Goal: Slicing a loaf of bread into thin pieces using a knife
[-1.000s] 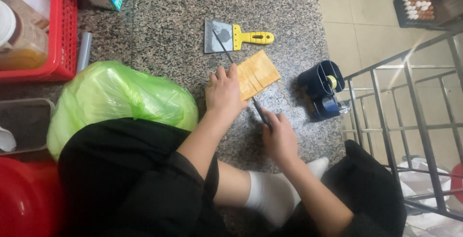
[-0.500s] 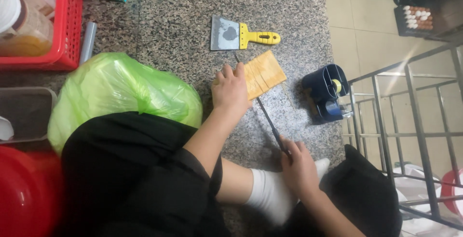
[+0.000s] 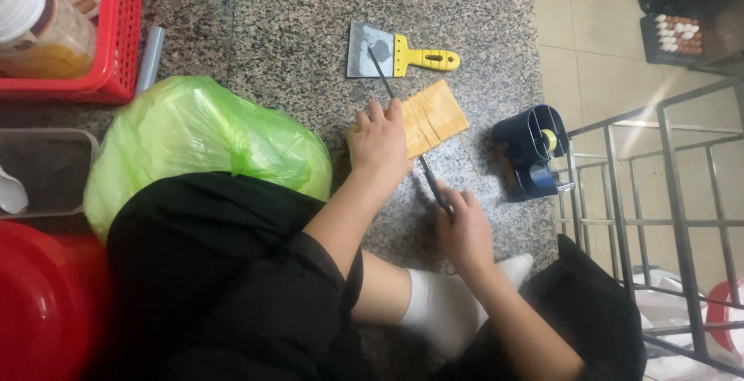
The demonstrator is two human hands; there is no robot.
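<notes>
A flat yellow-orange slab (image 3: 432, 116), cut into strips, lies on the speckled granite floor (image 3: 294, 32). My left hand (image 3: 380, 142) presses down on its near left end. My right hand (image 3: 463, 230) grips the handle of a long thin knife (image 3: 403, 117), whose blade runs up and left across the slab, its tip reaching a scraper. The scraper (image 3: 391, 51), with a metal blade and yellow handle, lies just beyond the slab. I sit on the floor, with black clothing and a white sock (image 3: 442, 311) in view below my hands.
A green plastic bag (image 3: 201, 141) bulges at my left knee. A red basket (image 3: 101, 48) with jars stands at the top left, a red tub (image 3: 39, 303) at the bottom left. A black-blue tape dispenser (image 3: 535, 148) and a metal rack (image 3: 659, 218) are on the right, an egg tray (image 3: 678, 32) further back.
The knife's blade has slid forward across the slab, its tip now reaching the scraper. My right hand pulled back toward me half a second ago, then moved forward again.
</notes>
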